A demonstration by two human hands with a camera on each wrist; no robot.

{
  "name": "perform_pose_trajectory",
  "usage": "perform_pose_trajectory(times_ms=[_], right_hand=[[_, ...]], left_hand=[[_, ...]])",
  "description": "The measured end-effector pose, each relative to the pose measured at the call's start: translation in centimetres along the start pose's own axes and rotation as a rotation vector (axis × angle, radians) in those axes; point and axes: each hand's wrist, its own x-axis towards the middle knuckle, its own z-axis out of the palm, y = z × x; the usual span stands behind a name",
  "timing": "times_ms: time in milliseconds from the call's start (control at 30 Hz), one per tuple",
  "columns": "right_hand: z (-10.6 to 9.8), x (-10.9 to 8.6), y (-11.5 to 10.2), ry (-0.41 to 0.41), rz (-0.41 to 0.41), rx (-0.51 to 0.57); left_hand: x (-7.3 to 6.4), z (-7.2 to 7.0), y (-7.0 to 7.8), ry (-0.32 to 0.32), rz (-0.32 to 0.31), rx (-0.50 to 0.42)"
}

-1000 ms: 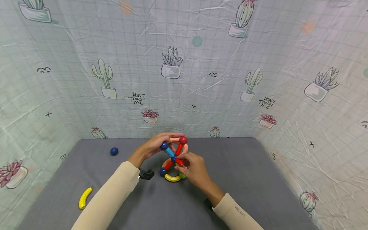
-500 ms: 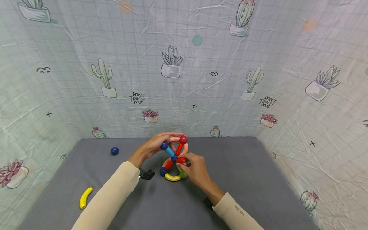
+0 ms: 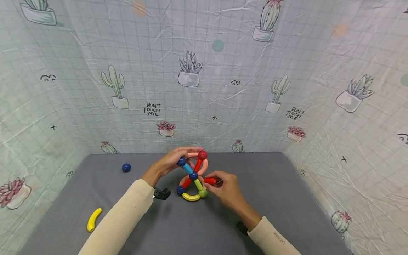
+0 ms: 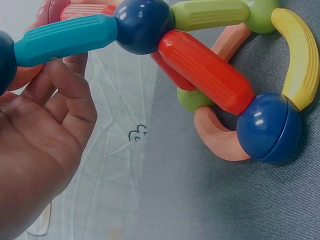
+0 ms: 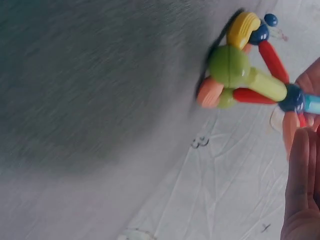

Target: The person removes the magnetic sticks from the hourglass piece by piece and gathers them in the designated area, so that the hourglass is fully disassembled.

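A standing structure of magnetic rods and balls meets at a blue centre ball [image 3: 193,175] in the head view. Its base has a yellow curved rod [image 3: 191,197] between a blue ball [image 3: 180,190] and a green ball [image 3: 202,193]. My left hand [image 3: 170,161] grips the upper part, behind the light-blue rod [image 4: 67,40]; in the left wrist view its fingers curl beside a salmon curved rod. My right hand [image 3: 228,187] pinches a loose red rod [image 3: 210,180] just right of the structure, apart from the centre ball. A lime rod [image 5: 267,85] links centre and green ball.
On the grey table [image 3: 271,212], a loose blue ball [image 3: 126,168] lies at the back left and a yellow curved rod [image 3: 94,219] lies nearer the front left. A cloth backdrop [image 3: 204,117] with printed cacti rises behind the table and along both sides.
My right hand has swung the red rod up from its slant and drawn it rightward, away from the centre ball, uncovering the lime rod. My left hand has kept its place.
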Motion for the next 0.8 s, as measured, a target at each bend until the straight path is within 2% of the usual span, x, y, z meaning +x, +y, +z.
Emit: perform_pose_trajectory(times_ms=[300,500,800], right_hand=[[-2.4,-1.0,1.0,0.062,-0.014,-0.060],[-3.3,-1.1,1.4,0.068,-0.036,-0.047],[-5.1,-1.8,2.2,0.084,0.022,-0.086]], left_hand=[[0.1,0.1,0.1,0.011,-0.017,-0.005],[0.1,0.1,0.1,0.013,-0.021,0.002],[-0.1,0.0,0.1,-0.003,-0.021,0.022]])
